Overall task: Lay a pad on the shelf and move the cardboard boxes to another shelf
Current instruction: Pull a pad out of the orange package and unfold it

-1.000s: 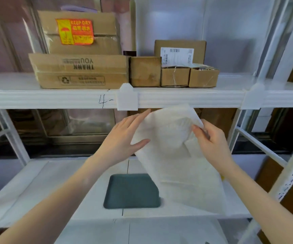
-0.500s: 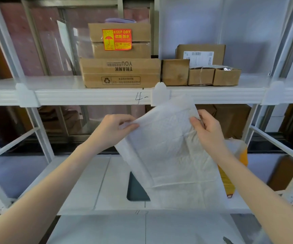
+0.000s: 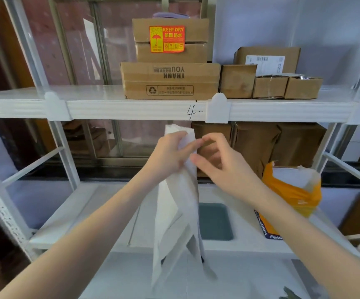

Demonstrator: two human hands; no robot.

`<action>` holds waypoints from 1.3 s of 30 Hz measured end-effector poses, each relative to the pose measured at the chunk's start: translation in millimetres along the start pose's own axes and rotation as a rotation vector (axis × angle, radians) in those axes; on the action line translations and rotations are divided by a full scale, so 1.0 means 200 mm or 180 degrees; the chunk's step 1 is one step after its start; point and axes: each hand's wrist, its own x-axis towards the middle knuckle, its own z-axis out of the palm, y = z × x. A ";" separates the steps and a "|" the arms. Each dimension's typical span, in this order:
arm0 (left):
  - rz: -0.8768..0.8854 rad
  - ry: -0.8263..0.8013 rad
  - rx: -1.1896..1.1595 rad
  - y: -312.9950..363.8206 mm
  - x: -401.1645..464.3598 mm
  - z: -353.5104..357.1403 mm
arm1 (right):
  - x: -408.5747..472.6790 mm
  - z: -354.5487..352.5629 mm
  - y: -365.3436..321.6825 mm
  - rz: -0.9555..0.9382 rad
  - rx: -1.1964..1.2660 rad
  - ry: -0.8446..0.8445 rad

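Item 1: white pad (image 3: 178, 203), folded into a narrow hanging strip, held in front of me below the upper shelf (image 3: 131, 108). Its top end sticks up above my left hand (image 3: 170, 156), which grips it with fingers curled round the fold. Its lower end hangs past the front edge of the lower shelf (image 3: 88, 212).

Item 2: my right hand (image 3: 220, 165), just beside the left, fingers bent, thumb and forefinger tips touching the pad's edge. I cannot tell whether it truly pinches the pad or only touches it.

Item 3: cardboard boxes on the upper shelf. A wide flat box printed THANK YOU upside down (image 3: 170, 80) sits on the shelf, and a box with a red KEEP DRY sticker (image 3: 171, 39) is stacked on it. To the right, touching in a row: 1 taller small box (image 3: 237, 80) and 2 lower small boxes (image 3: 271, 87) (image 3: 303, 88). Behind them stands a larger box with a white shipping label (image 3: 267, 58).

Item 4: the upper shelf's front rail carries a handwritten "4-" (image 3: 193, 113).

Item 5: lower shelf. A dark green tray (image 3: 214, 221) lies flat, partly hidden by the pad. An orange bag (image 3: 291, 193) stands to the right. More brown boxes (image 3: 278, 145) stand at the back.
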 end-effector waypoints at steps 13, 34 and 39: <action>0.0030 -0.0046 -0.0600 -0.03 0.01 0.00 | 0.03 0.04 0.02 0.0132 0.0314 0.0014; -0.1135 -0.1063 -0.0315 -0.36 0.02 -0.33 | 0.06 -0.25 0.25 0.0825 0.0048 0.0828; -0.1162 -0.0841 -0.0133 -0.42 -0.01 -0.30 | 0.06 -0.26 0.26 0.0800 -0.0084 0.0640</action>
